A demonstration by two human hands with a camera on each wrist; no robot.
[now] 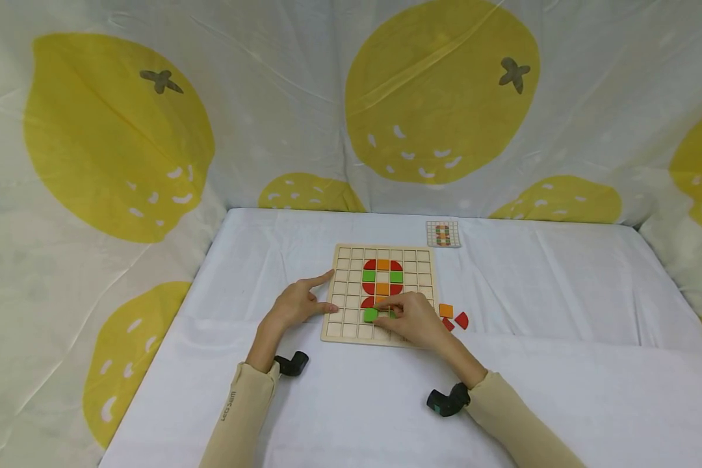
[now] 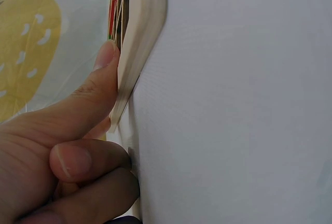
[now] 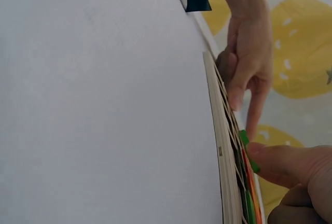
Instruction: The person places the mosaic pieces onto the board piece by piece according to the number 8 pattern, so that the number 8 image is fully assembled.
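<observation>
A wooden grid board (image 1: 351, 330) lies on the white cloth, with red rounded pieces and orange and green squares set in its cells. My right hand (image 1: 415, 318) reaches over the board's lower part, thumb and index finger pinching a green square tile (image 1: 371, 316). In the right wrist view this green tile (image 3: 254, 166) stands tilted at the thumb. At the board's left edge, my left hand (image 1: 295, 304) presses with extended thumb and index finger. Its other fingers are curled under, as the left wrist view shows beside the board's rim (image 2: 142, 32). The right hand hides some lower cells.
Right of the board lie a loose orange square (image 1: 446, 311) and red pieces, one a quarter-circle (image 1: 461, 320). A small pattern card (image 1: 442, 234) with a similar design lies behind the board. A lemon-printed curtain (image 1: 281, 97) hangs at the back.
</observation>
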